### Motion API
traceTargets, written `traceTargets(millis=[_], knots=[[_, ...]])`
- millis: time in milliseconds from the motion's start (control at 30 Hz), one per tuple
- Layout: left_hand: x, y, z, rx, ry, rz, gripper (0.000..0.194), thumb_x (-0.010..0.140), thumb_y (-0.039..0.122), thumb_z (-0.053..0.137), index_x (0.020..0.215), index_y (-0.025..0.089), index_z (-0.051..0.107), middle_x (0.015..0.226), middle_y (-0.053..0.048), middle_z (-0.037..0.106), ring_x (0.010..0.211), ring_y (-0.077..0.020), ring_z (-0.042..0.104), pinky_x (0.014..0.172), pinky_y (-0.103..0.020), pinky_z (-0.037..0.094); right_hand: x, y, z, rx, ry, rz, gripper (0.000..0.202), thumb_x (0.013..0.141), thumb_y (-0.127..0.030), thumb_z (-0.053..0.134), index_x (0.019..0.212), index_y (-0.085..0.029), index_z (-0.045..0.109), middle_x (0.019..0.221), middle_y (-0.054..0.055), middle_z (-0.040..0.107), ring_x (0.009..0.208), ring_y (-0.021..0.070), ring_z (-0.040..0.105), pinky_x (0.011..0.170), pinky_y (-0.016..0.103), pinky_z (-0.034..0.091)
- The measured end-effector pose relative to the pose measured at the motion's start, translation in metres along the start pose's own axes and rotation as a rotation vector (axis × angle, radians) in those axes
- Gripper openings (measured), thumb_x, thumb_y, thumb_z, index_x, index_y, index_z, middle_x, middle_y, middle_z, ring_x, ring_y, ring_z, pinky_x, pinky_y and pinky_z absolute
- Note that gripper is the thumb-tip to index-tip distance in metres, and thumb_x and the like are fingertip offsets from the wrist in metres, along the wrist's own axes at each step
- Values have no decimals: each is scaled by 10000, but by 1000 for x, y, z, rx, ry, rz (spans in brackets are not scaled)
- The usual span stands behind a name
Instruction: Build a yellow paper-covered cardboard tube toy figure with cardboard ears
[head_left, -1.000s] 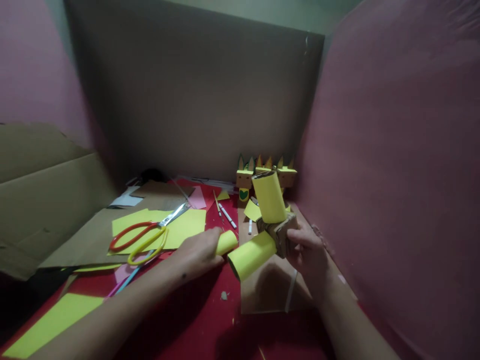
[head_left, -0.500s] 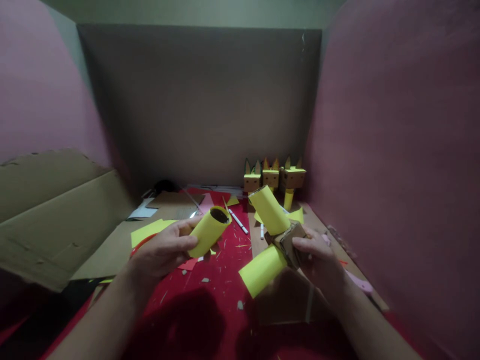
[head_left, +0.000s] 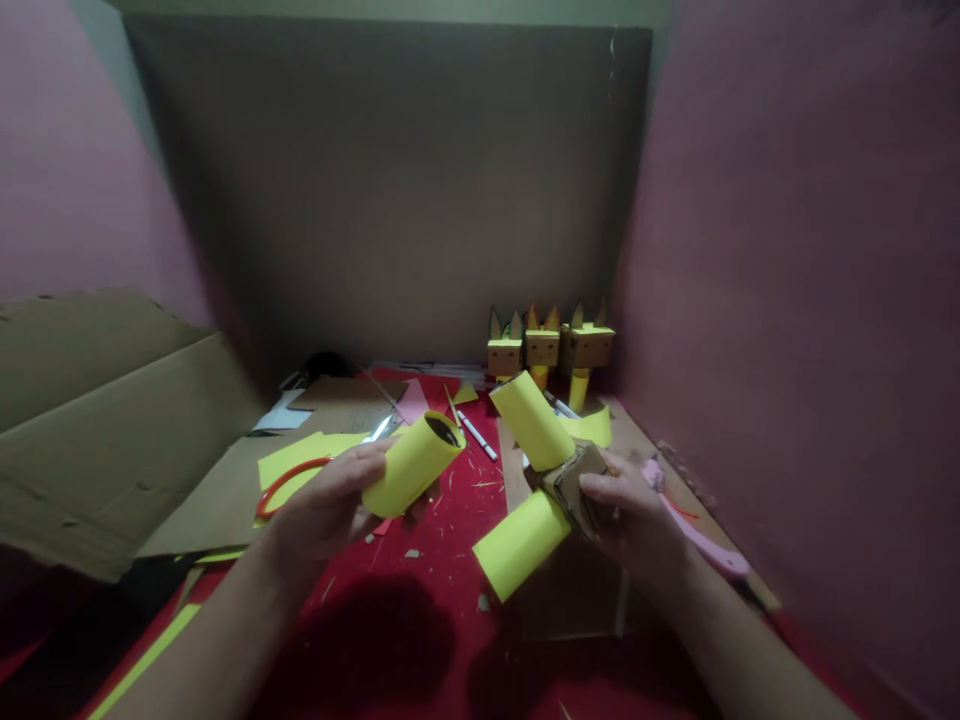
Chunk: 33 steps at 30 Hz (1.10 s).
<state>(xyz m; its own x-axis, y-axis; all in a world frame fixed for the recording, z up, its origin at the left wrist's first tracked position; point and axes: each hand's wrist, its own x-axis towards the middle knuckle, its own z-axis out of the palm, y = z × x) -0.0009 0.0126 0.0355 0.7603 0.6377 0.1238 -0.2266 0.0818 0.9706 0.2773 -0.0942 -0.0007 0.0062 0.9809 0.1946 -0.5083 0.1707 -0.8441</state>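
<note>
My left hand (head_left: 334, 500) is closed round a yellow paper-covered tube (head_left: 411, 468), its dark open end facing up and to the right. Opposite it, my right hand (head_left: 630, 505) grips a small brown cardboard box (head_left: 581, 482). Two more yellow tubes stick out from that box: an upper tube (head_left: 531, 420) points up and left, and a lower tube (head_left: 521, 545) points down and left. A gap separates the left tube from the box piece. Beside my left hand lie scissors with red handles (head_left: 289, 480), partly under yellow paper or my fingers.
Several cardboard figures with pointed ears, one at the right (head_left: 589, 348), stand at the back. A white marker (head_left: 478, 437) and paper scraps lie on the red cloth (head_left: 390, 590). Large cardboard (head_left: 112, 400) leans at left; a pink-handled tool (head_left: 709, 548) lies right, near the pink wall (head_left: 810, 330).
Both hands keep their holds. The left tube has turned slightly, and the box piece has shifted a little left. The view has moved slightly, uncovering more of the red scissor handle.
</note>
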Motion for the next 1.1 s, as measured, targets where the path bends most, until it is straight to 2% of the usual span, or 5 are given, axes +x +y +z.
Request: traceTargets(millis=[167, 367, 700, 967, 1100], knots=[[-2, 5, 8, 121, 161, -81, 608, 634, 511, 841, 1073, 107, 726, 764, -112, 734, 592, -167, 636, 504, -209, 478, 1, 4, -1, 29, 51, 4, 467, 666, -270, 807, 1117, -170, 732, 955, 81, 766, 840, 229, 700, 778, 310, 547], [-10, 9, 19, 388, 421, -140, 728, 747, 476, 756, 1360, 128, 578, 842, -93, 728, 647, -166, 610, 526, -227, 443, -1, 2, 5, 8, 149, 34, 534, 640, -263, 826, 1152, -172, 701, 976, 80, 757, 854, 226, 691, 758, 311, 535], [-9, 9, 24, 488, 389, -174, 697, 767, 529, 741, 1351, 176, 597, 892, -69, 727, 675, -156, 628, 550, -221, 458, -5, 4, 9, -74, 229, 64, 706, 606, -309, 860, 1259, -204, 615, 980, 56, 758, 873, 236, 702, 767, 334, 535], [-12, 6, 28, 608, 348, -162, 595, 808, 557, 707, 1291, 217, 637, 778, -20, 725, 598, -143, 642, 527, -216, 481, -7, 6, 11, -190, 243, 48, 679, 610, -325, 859, 1240, -231, 623, 1217, 90, 700, 1155, 321, 633, 892, 405, 506], [-9, 8, 34, 598, 348, -168, 624, 789, 567, 710, 1266, 172, 636, 705, -21, 712, 553, -148, 634, 491, -218, 481, -6, 7, 11, -236, 228, 15, 644, 627, -318, 852, 1228, -251, 631, 1314, 91, 653, 1282, 343, 553, 948, 426, 494]])
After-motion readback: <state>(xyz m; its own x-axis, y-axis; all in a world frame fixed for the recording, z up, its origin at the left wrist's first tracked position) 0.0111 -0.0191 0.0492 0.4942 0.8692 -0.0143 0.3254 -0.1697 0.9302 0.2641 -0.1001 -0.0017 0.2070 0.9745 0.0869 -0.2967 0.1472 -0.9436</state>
